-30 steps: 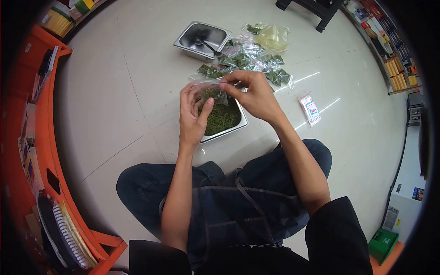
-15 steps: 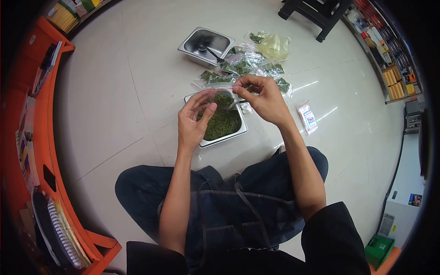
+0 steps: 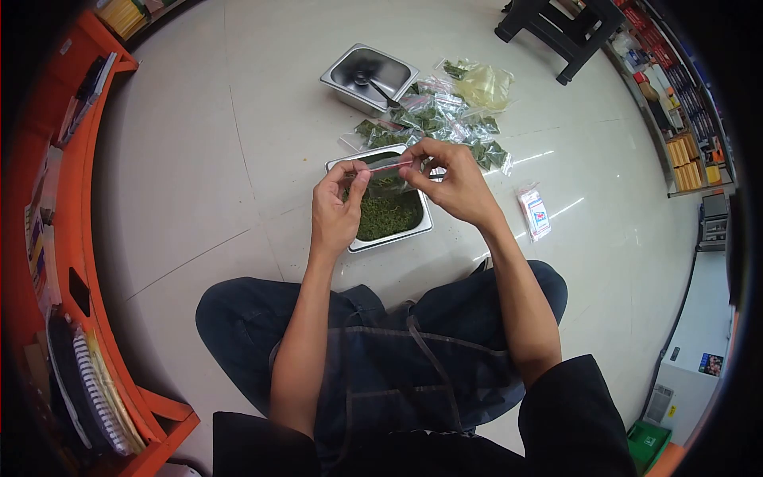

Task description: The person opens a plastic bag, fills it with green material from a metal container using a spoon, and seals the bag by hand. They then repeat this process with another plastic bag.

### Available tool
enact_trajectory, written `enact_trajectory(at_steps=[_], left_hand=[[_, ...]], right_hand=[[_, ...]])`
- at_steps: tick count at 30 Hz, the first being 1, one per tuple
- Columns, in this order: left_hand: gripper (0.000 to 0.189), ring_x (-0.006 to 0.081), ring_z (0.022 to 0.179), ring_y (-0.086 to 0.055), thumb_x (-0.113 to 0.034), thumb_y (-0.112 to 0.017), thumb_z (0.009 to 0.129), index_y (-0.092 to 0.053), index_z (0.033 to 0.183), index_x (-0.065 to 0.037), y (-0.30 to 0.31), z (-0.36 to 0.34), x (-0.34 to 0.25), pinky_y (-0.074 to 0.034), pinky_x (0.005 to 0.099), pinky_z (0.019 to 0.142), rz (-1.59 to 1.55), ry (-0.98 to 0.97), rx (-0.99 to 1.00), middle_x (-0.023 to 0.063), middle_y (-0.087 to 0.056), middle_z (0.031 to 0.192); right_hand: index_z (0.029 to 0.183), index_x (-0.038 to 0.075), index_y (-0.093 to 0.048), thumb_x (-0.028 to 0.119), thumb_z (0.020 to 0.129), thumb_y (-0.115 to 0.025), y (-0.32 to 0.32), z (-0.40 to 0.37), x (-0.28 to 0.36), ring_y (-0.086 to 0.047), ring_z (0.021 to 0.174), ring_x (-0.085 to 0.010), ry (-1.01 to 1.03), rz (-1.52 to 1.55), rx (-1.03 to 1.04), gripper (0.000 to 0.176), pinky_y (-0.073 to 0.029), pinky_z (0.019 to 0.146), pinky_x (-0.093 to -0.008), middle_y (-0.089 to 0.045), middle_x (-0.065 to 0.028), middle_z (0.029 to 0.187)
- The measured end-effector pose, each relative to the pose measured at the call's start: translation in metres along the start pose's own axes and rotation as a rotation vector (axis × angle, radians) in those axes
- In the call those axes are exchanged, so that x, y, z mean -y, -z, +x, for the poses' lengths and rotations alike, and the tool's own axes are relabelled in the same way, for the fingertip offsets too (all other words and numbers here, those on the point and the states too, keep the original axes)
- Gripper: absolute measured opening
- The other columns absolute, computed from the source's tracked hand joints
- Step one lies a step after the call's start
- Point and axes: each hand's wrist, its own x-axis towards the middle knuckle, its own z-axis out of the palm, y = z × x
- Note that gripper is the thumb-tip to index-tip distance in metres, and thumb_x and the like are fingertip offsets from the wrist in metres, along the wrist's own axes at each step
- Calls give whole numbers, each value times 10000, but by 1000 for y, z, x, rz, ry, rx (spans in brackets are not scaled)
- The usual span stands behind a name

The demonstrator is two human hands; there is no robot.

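A clear zip bag with a red strip along its top is stretched between my two hands. My left hand pinches its left end between thumb and fingers. At the right end, my right hand grips the strip between thumb and forefinger. Below the bag, a metal pan on the floor holds chopped green leaves. Part of the pan's far side is hidden by the bag and my hands. A dark handle shows beside my right fingers.
Filled zip bags of greens lie beyond the pan, near a yellowish plastic bag. A second metal pan with a dark-handled utensil stands behind. A pack of bags lies right, a black stool farther back, an orange shelf left.
My left thumb and fingers have closed on the bag's left end, and the strip is now pulled straighter between both hands. The whole view has shifted slightly.
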Motion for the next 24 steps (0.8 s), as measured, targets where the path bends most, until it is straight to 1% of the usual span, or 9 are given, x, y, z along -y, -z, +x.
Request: enact_trajectory(at_steps=[2,6,9,11,15,18,20,24], left_hand=[[165,93,869,-568,-130,-646,988,-639,1046,25,0,0,-2,-459,246,812,54,-12,11,26,-644,925],[161,95,872,-564,-123,-651,979,-644,1046,23,0,0,0,-455,250,815,66,-18,26,26,-651,929],[162,102,867,-564,-119,-671,958,-653,1040,20,0,1,-1,-459,261,815,-17,-52,37,30,-662,939],[156,112,877,-572,-117,-695,935,-667,1017,13,-1,0,-3,-462,272,823,68,-41,78,33,-672,950],[144,119,887,-580,-116,-709,918,-675,989,5,-1,-1,-3,-465,278,837,103,-57,99,34,-676,952],[133,123,901,-591,-107,-706,916,-673,977,7,-1,-1,-5,-466,278,855,63,-70,95,32,-676,947],[134,124,908,-602,-107,-704,917,-670,974,9,0,0,-4,-469,279,863,86,-86,96,32,-676,950],[136,126,908,-606,-107,-703,918,-669,978,10,-1,-1,-4,-469,280,865,81,-90,107,31,-674,955]], right_hand=[[908,-23,-706,142,844,-722,0,0,3,-604,658,-191,55,9,23,177,-480,610,-325,-665,-114,768],[924,-13,-704,146,840,-728,0,1,3,-602,670,-197,69,-28,57,182,-476,612,-323,-655,-110,775],[917,-8,-701,143,839,-724,1,0,3,-588,643,-197,53,-39,61,172,-465,590,-330,-656,-112,774],[908,-10,-697,143,837,-722,0,0,3,-573,617,-193,30,-43,60,171,-454,569,-335,-659,-112,775],[896,-14,-694,144,836,-720,-3,0,1,-557,599,-183,45,-12,68,171,-446,555,-338,-666,-106,785],[903,-12,-701,142,832,-727,-2,-1,3,-551,610,-168,-9,-1,95,172,-452,569,-327,-674,-100,797],[898,-9,-698,149,861,-732,-1,-1,5,-562,728,-119,-65,27,136,166,-453,659,-290,-673,-48,815],[905,-10,-706,144,861,-730,0,-1,2,-562,736,-119,-56,62,164,161,-464,678,-288,-677,-46,829]])
